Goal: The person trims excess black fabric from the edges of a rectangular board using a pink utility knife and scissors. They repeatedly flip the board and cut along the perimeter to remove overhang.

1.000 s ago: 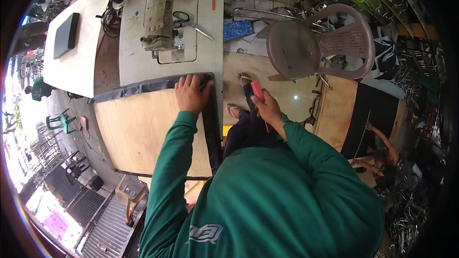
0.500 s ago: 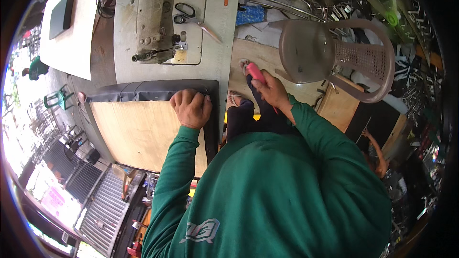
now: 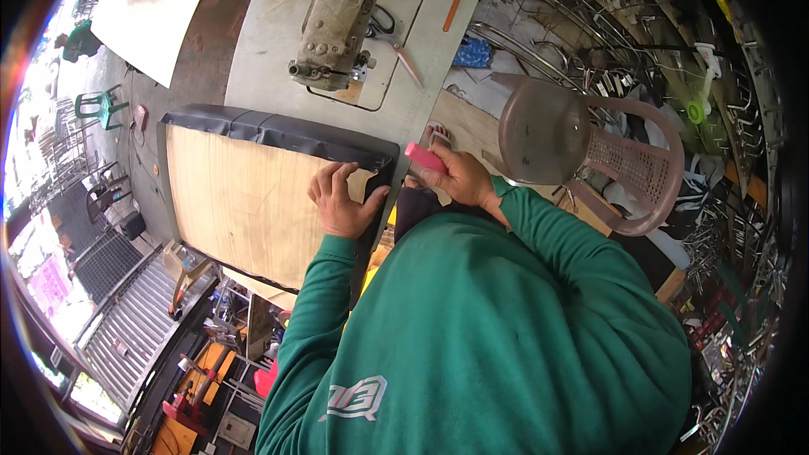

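Observation:
A plywood-backed upholstered panel [image 3: 244, 194], with black vinyl [image 3: 278, 136] folded over its far edge, lies in front of me to the left. My left hand [image 3: 344, 205] rests near its right-hand corner, open, with fingers slightly bent on the wood and the thumb stretched toward the black edge. To the right of that corner my right hand [image 3: 465, 179] is wrapped round the pink handle [image 3: 424, 157] of a tool. The handle sticks out to the left of the fist. The tool's working end is hidden, so its kind does not show.
A sewing machine [image 3: 341, 25] stands on the table [image 3: 274, 42] beyond the panel, with scissors [image 3: 408, 62] and an orange strip [image 3: 456, 7] nearby. A brown plastic chair [image 3: 546, 131] is at right. Metal tubing [image 3: 527, 50] lies behind it.
My left hand has loosened from a fist at the panel's corner and spread its fingers. My right hand has lowered slightly with the pink-handled tool. The whole view has turned.

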A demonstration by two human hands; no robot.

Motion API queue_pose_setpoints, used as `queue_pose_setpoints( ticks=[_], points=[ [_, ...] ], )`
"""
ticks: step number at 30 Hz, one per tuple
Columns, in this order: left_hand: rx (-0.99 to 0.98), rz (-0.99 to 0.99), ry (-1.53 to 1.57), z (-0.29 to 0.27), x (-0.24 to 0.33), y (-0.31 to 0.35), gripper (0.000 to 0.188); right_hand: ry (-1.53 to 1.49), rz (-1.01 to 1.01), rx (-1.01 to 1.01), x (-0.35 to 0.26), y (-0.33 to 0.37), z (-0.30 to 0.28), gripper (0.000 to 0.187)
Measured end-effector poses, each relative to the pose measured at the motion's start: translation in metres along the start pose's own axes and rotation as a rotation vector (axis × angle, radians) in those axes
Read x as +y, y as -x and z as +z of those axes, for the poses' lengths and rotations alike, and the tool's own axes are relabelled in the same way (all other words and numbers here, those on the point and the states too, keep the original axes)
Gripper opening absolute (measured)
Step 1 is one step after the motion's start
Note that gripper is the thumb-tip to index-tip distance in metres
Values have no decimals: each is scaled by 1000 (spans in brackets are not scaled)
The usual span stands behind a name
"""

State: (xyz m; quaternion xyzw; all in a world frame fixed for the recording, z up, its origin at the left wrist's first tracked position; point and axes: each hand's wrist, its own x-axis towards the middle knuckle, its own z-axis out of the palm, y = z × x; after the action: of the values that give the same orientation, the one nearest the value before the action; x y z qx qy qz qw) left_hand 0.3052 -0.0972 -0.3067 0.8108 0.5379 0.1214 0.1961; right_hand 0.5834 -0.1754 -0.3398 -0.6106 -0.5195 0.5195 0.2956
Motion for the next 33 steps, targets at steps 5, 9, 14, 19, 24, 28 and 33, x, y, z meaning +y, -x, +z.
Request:
queue_pose_setpoints(
  ticks=[5, 9, 14, 19, 24, 28, 33],
  points=[
    [19, 41, 24, 7, 15, 10, 37, 122, 125, 10, 2, -2, -5, 44],
    [-83, -119, 32, 14, 20, 8, 32, 81, 113, 23, 6, -8, 3, 48],
    [62, 188, 8, 17, -4, 1, 26, 77, -123, 189, 2, -15, 18, 41],
    [110, 321, -3, 27, -25, 4, 27, 11, -255, 136, -18, -39, 36, 36],
    [122, 351, 51, 26, -22, 5, 31, 64, -154, 27, -27, -52, 39, 33],
    [30, 229, 67, 18, -9, -2, 35, 114, -217, 24, -26, -57, 30, 30],
    [105, 220, 127, 22, 5, -12, 19, 7, -112, 73, -26, -53, 22, 31]
  ],
)
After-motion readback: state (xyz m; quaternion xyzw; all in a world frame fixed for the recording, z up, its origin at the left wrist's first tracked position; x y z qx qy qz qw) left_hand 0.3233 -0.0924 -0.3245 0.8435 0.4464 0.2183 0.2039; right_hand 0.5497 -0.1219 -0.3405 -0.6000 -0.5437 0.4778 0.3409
